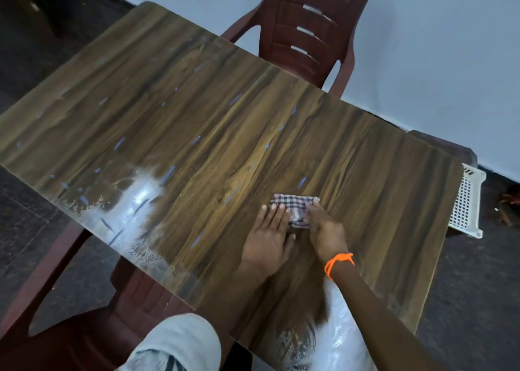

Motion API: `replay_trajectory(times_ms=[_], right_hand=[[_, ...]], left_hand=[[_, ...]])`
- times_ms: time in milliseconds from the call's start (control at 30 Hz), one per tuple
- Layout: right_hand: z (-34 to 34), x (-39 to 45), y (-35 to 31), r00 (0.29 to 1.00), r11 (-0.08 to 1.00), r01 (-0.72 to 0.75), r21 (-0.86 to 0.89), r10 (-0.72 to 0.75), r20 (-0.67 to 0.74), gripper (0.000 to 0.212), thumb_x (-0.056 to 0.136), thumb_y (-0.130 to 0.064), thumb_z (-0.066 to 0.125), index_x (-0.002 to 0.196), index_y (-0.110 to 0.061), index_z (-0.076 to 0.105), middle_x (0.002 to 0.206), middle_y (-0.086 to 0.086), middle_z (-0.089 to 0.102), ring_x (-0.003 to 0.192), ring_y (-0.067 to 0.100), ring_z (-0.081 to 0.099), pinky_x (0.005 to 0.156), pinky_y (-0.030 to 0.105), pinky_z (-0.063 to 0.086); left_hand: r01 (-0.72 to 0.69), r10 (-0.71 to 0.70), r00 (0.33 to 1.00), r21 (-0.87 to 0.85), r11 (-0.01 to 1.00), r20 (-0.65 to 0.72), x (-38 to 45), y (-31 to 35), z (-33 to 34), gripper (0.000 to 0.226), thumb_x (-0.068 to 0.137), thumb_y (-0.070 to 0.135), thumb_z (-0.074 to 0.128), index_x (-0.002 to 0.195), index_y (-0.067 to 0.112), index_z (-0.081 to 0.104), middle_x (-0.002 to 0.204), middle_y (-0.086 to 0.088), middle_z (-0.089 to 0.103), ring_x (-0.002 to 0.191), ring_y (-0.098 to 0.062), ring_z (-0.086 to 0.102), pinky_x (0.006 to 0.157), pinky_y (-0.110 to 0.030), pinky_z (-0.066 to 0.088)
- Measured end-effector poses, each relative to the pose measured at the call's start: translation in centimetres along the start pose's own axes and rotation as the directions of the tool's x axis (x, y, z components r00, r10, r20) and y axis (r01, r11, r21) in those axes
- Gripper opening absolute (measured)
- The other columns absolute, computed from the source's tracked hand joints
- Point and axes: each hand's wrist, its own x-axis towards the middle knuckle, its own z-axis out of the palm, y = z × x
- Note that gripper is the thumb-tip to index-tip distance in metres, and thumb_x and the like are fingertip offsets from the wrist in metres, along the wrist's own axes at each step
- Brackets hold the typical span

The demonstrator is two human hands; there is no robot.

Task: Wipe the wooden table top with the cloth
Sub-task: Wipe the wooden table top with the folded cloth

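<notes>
I have both hands down flat on the cloth (294, 209), near the right-hand part of the table (197, 117). My left hand (268, 237) lies palm down with the fingers stretched out straight and close together, the fingertips (274, 207) resting on the near left edge of the cloth. My right hand (326, 230) also presses down from above, its fingers reaching forward over the right half of the cloth; it is not curled into a fist, but I cannot tell whether any finger hooks under the fabric. An orange thread (339, 262) is tied round my right wrist.

The cloth is a small folded checked piece, lying flat on the wood. Its far edge shows beyond my fingertips, and a strip of it shows in the gap between the two hands.

The tabletop carries pale worn patches, one at the near left edge (135, 202) and one at the near right corner under my right forearm, plus small bluish streaks scattered over the grain. A brown plastic chair (306, 30) stands beyond the far edge, and a white basket (467, 202) sits off the right end. My knee (180, 342) shows below the near edge.
</notes>
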Motion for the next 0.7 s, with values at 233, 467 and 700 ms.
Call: replay_trajectory(times_ms=[233, 467, 700], right_hand=[[2.9, 0.5, -2.7, 0.995, 0.991, 0.054, 0.119, -0.064, 0.08, 0.036, 0.087, 0.005, 0.057, 0.122, 0.001, 0.06, 0.134, 0.014, 0.054, 0.131, 0.019, 0.041, 0.107, 0.011, 0.022], [1.1, -4.5, 1.4, 0.998, 0.995, 0.05, 0.091, -0.054, 0.039, 0.05, 0.079, 0.011, 0.062, 0.125, -0.008, 0.06, 0.136, 0.002, 0.053, 0.131, 0.013, 0.044, 0.107, 0.016, 0.031], [-2.0, 4.7, 4.6, 0.994, 0.996, -0.054, 0.074, 0.061, -0.085, 0.046, 0.073, 0.017, 0.062, 0.117, 0.003, 0.064, 0.127, 0.02, 0.058, 0.12, 0.029, 0.053, 0.103, 0.023, 0.035]], left_hand=[[0.119, -0.125, 0.988, -0.067, 0.991, -0.093, -4.2, -2.1, -0.2, 0.065, 0.1, 0.041, 0.053, 0.154, 0.007, 0.04, 0.158, -0.014, 0.042, 0.152, -0.027, 0.032, 0.124, -0.051, 0.023], [-0.021, 0.018, 0.999, -0.07, 0.997, -0.031, -4.9, 0.3, 1.8, 0.066, 0.101, 0.047, 0.049, 0.154, 0.007, 0.041, 0.16, -0.013, 0.041, 0.154, -0.025, 0.025, 0.124, -0.051, 0.022], [-0.118, 0.118, 0.993, 0.0, 0.993, -0.005, 7.2, 0.4, 0.0, 0.062, 0.101, 0.039, 0.046, 0.153, 0.006, 0.041, 0.158, -0.013, 0.044, 0.151, -0.027, 0.032, 0.128, -0.048, 0.011]])
